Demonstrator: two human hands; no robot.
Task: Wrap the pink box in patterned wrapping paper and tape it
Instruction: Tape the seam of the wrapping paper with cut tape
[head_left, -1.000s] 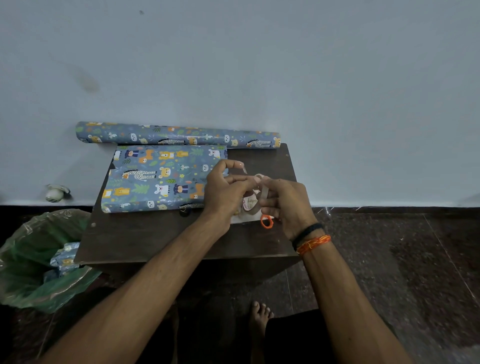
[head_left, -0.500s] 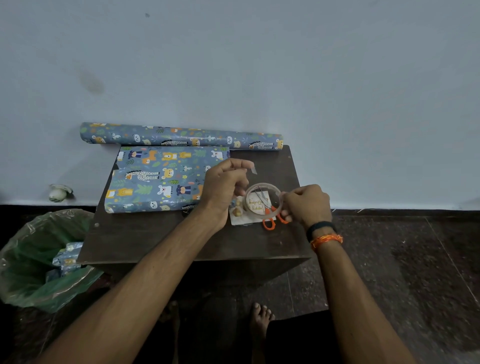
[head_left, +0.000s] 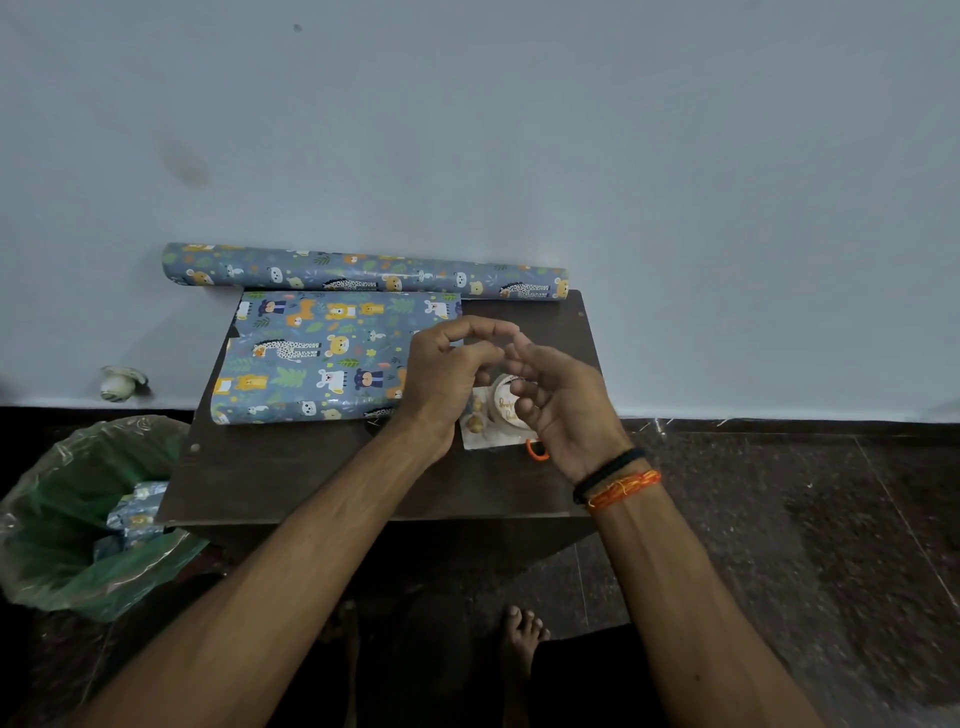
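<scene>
While both hands hover above the right half of the small dark brown wooden table (head_left: 291, 483), they come close together at the fingertips. The left hand (head_left: 447, 379) has its fingers curled, with thumb and forefinger bent toward each other as if pinching something very small; a clear piece of tape may be there, but I cannot tell it from this view. The right hand (head_left: 566, 410) is relaxed, its fingers loosely bent and spread, and it grasps nothing that I can see. On its wrist sit a black band and an orange thread (head_left: 621, 486).

Under the right hand lies a clear round tape roll (head_left: 506, 410) on a small white card with printed figures (head_left: 475, 431), and an orange loop of scissors handle (head_left: 537, 453) shows just below the palm.

The box covered in blue wrapping paper with cartoon animals (head_left: 322, 358) rests flat on the left half of the table, touching the far edge. Its long axis runs left to right, almost parallel to the wall, and its right end is partly hidden behind the left hand. No pink surface is visible. Behind it, against the pale wall, a roll of the same blue patterned paper (head_left: 363, 273) lies also left to right.

Beside the table at the left stands a bin with a green plastic bag (head_left: 57, 545), holding scraps of the paper.
</scene>
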